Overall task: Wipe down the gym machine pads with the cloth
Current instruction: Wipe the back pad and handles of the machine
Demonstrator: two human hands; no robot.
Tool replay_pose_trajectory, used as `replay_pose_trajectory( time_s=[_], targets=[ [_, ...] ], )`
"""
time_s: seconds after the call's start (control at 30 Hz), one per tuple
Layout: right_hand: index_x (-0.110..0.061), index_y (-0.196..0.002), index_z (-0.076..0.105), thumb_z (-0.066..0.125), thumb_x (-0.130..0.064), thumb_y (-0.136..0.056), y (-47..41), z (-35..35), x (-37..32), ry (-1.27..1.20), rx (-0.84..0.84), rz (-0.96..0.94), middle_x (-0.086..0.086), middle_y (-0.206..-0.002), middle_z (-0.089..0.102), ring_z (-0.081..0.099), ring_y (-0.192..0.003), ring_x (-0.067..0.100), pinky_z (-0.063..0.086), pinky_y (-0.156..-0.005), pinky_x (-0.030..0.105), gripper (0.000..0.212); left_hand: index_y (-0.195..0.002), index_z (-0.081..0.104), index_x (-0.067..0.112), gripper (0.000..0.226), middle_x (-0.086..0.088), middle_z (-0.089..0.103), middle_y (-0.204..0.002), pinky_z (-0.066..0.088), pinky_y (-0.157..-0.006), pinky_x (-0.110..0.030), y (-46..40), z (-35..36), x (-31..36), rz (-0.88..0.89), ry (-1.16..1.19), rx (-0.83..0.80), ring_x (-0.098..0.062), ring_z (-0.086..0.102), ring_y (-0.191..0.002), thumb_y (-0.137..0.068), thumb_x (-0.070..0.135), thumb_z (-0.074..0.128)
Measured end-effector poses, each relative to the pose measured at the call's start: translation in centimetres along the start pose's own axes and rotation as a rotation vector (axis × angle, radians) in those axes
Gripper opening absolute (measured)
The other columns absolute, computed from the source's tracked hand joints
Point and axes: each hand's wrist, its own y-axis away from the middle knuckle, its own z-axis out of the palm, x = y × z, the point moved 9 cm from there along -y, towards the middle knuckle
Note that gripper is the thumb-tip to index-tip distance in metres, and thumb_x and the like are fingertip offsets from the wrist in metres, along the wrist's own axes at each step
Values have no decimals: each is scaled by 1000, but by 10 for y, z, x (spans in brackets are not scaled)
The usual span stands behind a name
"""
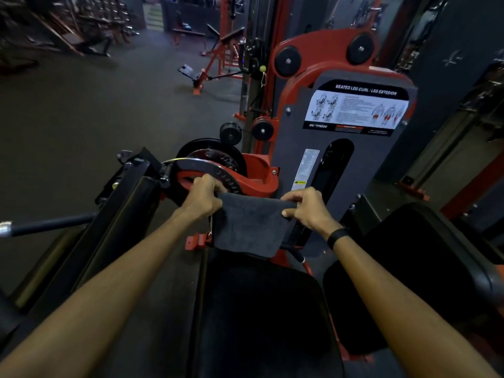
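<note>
Two forearms are seen reaching forward from the bottom of the head view, and between them the black seat pad [261, 309] of the machine lies nearest. No damp streak or sheen can be made out on it in the dim light, so whether it has been wiped cannot be told. To its right a second black pad [425, 257], thick and rounded, stands tilted, and to the left a long black roller pad [120, 222] runs diagonally beside a chromed bar; neither is being touched.

Above the far end of the seat pad the grey cloth [248, 225] is held in the air, stretched flat and hanging down, clear of every pad. Its top left corner is pinched by the left hand [203, 199], the fingers curled tight over the edge. Its top right corner is clamped by the right hand [306, 207], thumb beneath and fingers folded over the hem; a dark band is worn at that wrist.

Judged from this, the cloth is being spread or folded ready for use, and the wiping itself is not under way; all three pads are to be counted as work that may remain.

Farther off, the red and grey weight tower [341, 148] with its instruction placard [357, 107] is seen, and beyond it a dark floor with benches.
</note>
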Motion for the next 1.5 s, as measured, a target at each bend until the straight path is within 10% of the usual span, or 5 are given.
replay_pose_trajectory(
  time_s=[0.23, 0.5, 0.63, 0.73, 1.5],
  targets=[
    [-33, -71, 64, 87, -11, -75, 25, 42, 29, 159, -189, 52, -6, -82, 71, 67, -83, 14, 55, -79, 33, 31, -93, 72, 25, 25, -1, 67, -99, 51, -82, -34, 32, 35, -39, -123, -174, -101, -26, 63, -101, -74, 9, 71],
    [-16, -86, 70, 85, -3, -77, 57, 87, 38, 94, -676, 129, -3, -70, 65, 61, -62, 7, 53, -55, 22, 22, -75, 74, 18, 21, 1, 71, -70, 57, -75, -31, 60, 70, -57, -123, -199, -635, -12, 64, -71, -72, -2, 81],
    [-18, -98, 70, 84, -11, -80, 35, 91, 38, 105, -527, 116, 1, -86, 68, 65, -81, 15, 54, -75, 25, 24, -108, 69, 8, 33, -8, 69, -87, 51, -63, -27, 54, 58, -64, -165, -221, -542, -20, 61, -71, -77, 0, 76],
    [-17, -145, 48, 79, -31, -85, 38, 110, 42, 226, -538, 115, 6, -136, 58, 53, -128, 23, 40, -110, 32, 69, -140, 50, 10, 64, -14, 63, -128, 53, -93, -37, 58, 50, -78, -219, -263, -406, -29, 64, -111, -81, 11, 73],
    [-12, -147, 47, 65, -31, -97, 59, 176, 17, 31, -570, 142, 11, -149, 49, 46, -138, 25, 33, -107, 26, 57, -146, 42, 16, 61, -14, 53, -141, 44, -108, -43, 86, 112, -123, -400, -19, -419, -31, 51, -129, -91, 30, 67]
  ],
)
